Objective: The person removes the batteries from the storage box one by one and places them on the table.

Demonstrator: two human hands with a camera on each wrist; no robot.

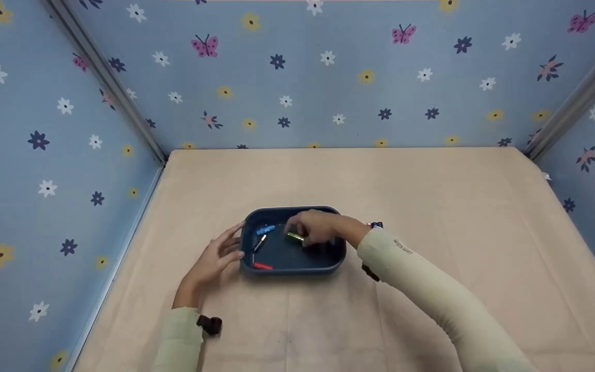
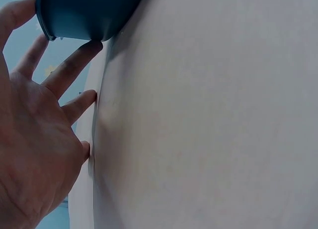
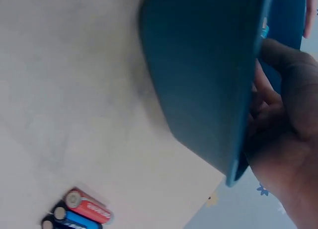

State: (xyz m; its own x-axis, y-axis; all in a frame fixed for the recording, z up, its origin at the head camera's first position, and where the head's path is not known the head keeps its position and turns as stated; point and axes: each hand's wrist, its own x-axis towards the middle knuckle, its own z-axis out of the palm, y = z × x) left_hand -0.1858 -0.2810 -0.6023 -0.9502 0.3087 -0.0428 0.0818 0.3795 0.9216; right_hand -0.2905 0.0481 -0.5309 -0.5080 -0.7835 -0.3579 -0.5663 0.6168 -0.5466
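A dark blue rectangular bin [image 1: 292,270] stands on the table. My left hand [image 1: 218,256] is at its left side, fingers spread and fairly straight, with fingertips touching the outer wall and rim. My right hand [image 1: 315,226] reaches down into the bin from the right, its thumb and fingers curled about a green battery [image 1: 295,237]. To the left in the bin lie a blue battery [image 1: 265,230], a dark battery [image 1: 260,243] and a red battery [image 1: 263,266]. In the right wrist view, the bin wall hides the fingertips.
Outside the bin, just past its right end, a red battery [image 3: 89,206] and darker blue-and-black batteries [image 3: 74,221] lie side by side on the table. A beige cloth [image 1: 432,196] covers the table. Flower-patterned panels [image 1: 308,77] rise at the back and both sides.
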